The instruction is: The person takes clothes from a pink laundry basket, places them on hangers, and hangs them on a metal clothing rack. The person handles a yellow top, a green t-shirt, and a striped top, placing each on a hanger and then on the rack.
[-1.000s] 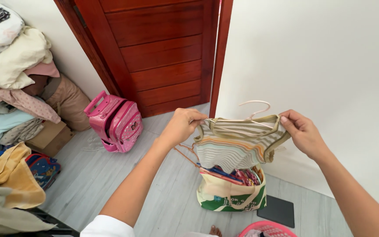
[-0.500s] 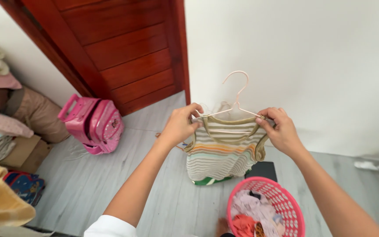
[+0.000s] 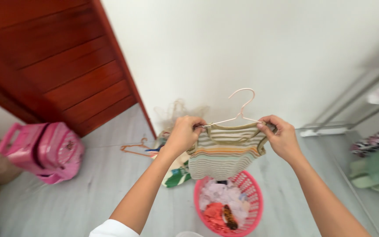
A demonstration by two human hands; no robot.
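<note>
While swung right since a second ago, head view now centred on white wall; red door [image 3: 53, 66] pushed to upper left, pink rolling backpack [image 3: 42, 151] to lower left. Printed tote seen under the garment earlier now mostly hidden behind it, only a green corner showing at centre. Pink laundry basket [image 3: 251, 206] with mixed clothes now at lower centre, directly under the striped top [image 3: 224, 151]. Metal rack legs and hanging clothes newly in frame at right edge.

Striped top now squared on the pale pink hanger [image 3: 241, 107], hook upright above the neckline; a second ago hook lay tilted behind the collar. Judged: garment seated on hanger, shoulders being settled.

Left hand [image 3: 185, 134]: grip closed, thumb and fingers pinching left shoulder seam with hanger end. Right hand [image 3: 279, 136]: grip closed likewise on right shoulder. Both forearms raised, converging from lower frame edge, wrists level. Spare hanger [image 3: 134, 149] flat on floor, left of centre.
</note>
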